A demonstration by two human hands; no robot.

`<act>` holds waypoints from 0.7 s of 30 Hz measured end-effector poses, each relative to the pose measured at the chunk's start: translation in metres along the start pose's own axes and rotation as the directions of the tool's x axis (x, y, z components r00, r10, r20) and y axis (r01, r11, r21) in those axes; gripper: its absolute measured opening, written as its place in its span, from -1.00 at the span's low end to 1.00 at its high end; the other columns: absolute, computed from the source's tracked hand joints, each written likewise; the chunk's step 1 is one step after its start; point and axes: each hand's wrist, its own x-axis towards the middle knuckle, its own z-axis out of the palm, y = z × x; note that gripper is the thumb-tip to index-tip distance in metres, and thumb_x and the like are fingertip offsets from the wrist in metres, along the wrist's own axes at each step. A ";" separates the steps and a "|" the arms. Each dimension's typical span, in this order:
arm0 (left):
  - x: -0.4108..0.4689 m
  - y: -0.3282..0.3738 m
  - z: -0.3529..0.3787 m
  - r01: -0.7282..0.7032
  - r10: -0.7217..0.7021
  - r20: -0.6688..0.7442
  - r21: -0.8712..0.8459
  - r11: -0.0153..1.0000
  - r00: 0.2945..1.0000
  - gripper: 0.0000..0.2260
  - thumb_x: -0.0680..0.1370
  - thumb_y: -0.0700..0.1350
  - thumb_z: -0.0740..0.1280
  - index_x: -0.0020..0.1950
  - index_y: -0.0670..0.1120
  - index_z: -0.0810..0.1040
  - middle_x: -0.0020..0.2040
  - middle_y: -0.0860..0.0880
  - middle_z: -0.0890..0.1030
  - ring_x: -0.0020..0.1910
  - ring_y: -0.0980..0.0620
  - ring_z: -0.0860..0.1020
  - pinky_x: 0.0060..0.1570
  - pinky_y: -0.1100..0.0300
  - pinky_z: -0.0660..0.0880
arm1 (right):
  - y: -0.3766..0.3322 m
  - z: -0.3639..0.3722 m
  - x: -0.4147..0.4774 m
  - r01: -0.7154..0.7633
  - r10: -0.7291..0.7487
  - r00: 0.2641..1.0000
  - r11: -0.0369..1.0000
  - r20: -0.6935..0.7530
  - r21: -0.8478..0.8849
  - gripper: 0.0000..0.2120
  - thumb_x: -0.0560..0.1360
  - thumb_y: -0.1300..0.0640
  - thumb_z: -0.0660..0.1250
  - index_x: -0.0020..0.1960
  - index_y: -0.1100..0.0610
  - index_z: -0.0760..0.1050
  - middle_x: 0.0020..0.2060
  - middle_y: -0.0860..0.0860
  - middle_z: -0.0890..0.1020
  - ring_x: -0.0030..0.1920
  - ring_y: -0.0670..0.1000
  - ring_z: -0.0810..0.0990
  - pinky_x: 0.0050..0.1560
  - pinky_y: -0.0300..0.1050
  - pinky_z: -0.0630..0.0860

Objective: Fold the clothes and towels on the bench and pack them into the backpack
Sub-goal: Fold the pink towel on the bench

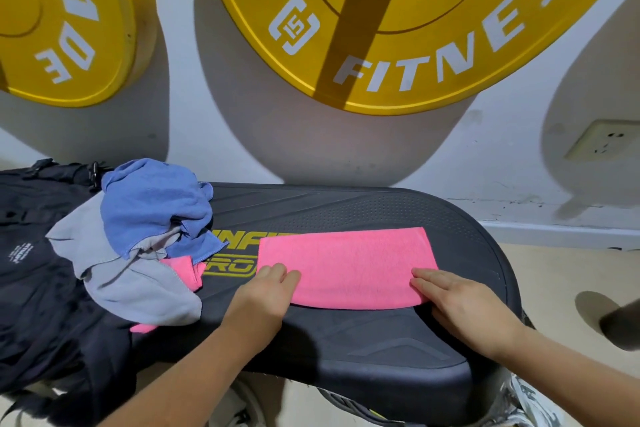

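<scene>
A pink towel [349, 265], folded into a flat rectangle, lies on the black bench [381, 340]. My left hand [266, 291] presses flat on its near left corner. At the near right corner, my right hand [457, 302] rests on the towel with straight fingers. Left of the towel sits a heap: a crumpled blue towel [156, 204] on top of a grey garment [138, 288], with another pink cloth [183, 270] poking out beneath. The dark backpack [38, 288] lies at the bench's left end, partly under the heap.
Two yellow weight plates [398, 28] hang on the white wall behind the bench. A wall socket [604, 144] is at the right. The beige floor [571, 270] shows past the bench's right end, and a shoe [530, 402] at the bottom right.
</scene>
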 end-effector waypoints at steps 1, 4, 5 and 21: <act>0.005 0.003 -0.007 0.062 -0.061 0.023 -0.012 0.998 0.998 -0.51 0.28 -0.34 0.36 0.16 -0.06 0.39 0.02 -0.05 0.47 0.01 -0.08 0.49 -0.33 0.12 0.45 | -0.002 0.000 0.002 -0.045 0.045 0.999 0.999 -0.007 0.029 -0.57 0.24 0.26 0.48 0.09 0.06 0.63 0.09 0.00 0.67 0.02 0.03 0.68 -0.13 -0.10 0.64; 0.012 0.007 -0.016 0.195 -0.177 0.200 -0.075 0.978 0.964 -0.57 0.44 -0.31 0.17 0.28 -0.02 0.40 0.16 -0.04 0.50 0.18 -0.10 0.46 -0.02 0.08 0.45 | -0.011 -0.016 0.009 -0.287 0.306 0.951 0.922 -0.036 0.259 -0.75 0.38 0.23 0.41 0.02 -0.03 0.62 -0.06 -0.09 0.68 -0.07 0.00 0.64 -0.11 -0.14 0.54; 0.012 0.007 -0.020 0.219 -0.190 0.206 -0.131 0.967 0.960 -0.56 0.45 -0.30 0.16 0.28 -0.01 0.44 0.18 -0.03 0.53 0.20 -0.10 0.47 0.04 0.09 0.45 | -0.010 -0.022 0.011 -0.359 0.392 0.920 0.862 -0.020 0.357 -0.80 0.43 0.20 0.36 -0.04 -0.07 0.60 -0.14 -0.12 0.67 -0.15 -0.04 0.60 -0.13 -0.14 0.50; -0.059 0.080 -0.006 0.471 -0.498 0.395 -0.882 0.030 0.772 -0.60 0.37 -0.35 0.27 0.06 0.09 0.46 -0.37 -0.08 0.53 -0.46 0.00 0.42 -0.31 0.01 0.46 | -0.022 -0.094 0.172 -0.338 0.326 0.940 0.925 0.095 0.170 -0.50 0.56 -0.06 0.25 0.42 0.15 0.33 0.20 0.26 0.53 0.24 0.25 0.47 0.23 0.01 0.40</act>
